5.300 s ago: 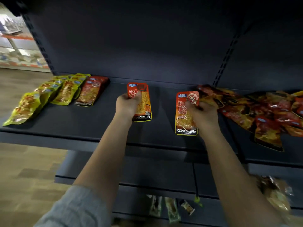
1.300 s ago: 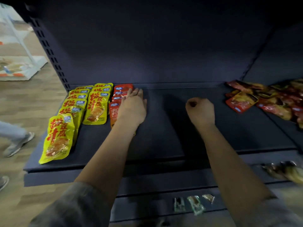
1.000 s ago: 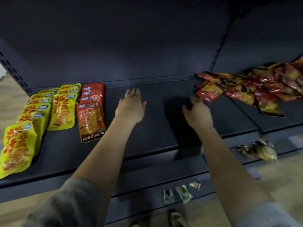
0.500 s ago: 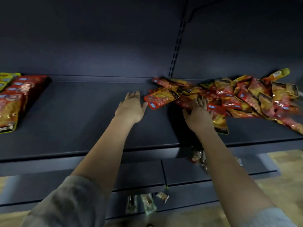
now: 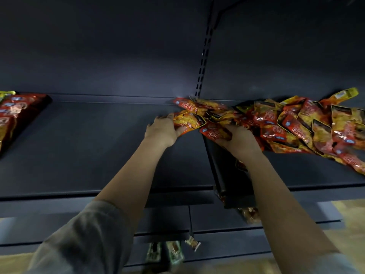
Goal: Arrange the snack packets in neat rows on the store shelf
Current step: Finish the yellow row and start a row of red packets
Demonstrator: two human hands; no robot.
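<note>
Both hands stretched forward over a dark blue-grey metal store shelf, meeting the near-left edge of a loose, jumbled heap of glossy red-and-yellow foil snack packets. Left hand at the heap's leftmost tip, fingers laid along the side of a yellow-orange packet with a black end band, thumb pressed against its lower edge; looks like a light hold between thumb and fingers, though the fingertips hide behind the foil. Right hand just beside it, fingers curled down over a red packet with a small blue label, gripping it at the heap's front edge. Heap spread across the right half of the shelf, packets overlapping at all angles, some tilted up against the back panel, a yellow one poking up at the far end. At the far left edge of the shelf, well apart from the heap, a tidy overlapping row of flat red packets, with a sliver of yellow packaging behind it. Slotted vertical upright rising from the shelf's back just above the heap's left tip. Grey sleeves on both forearms. Lower shelf below, with a few small wrapped items lying near its front, too blurred to read.
</note>
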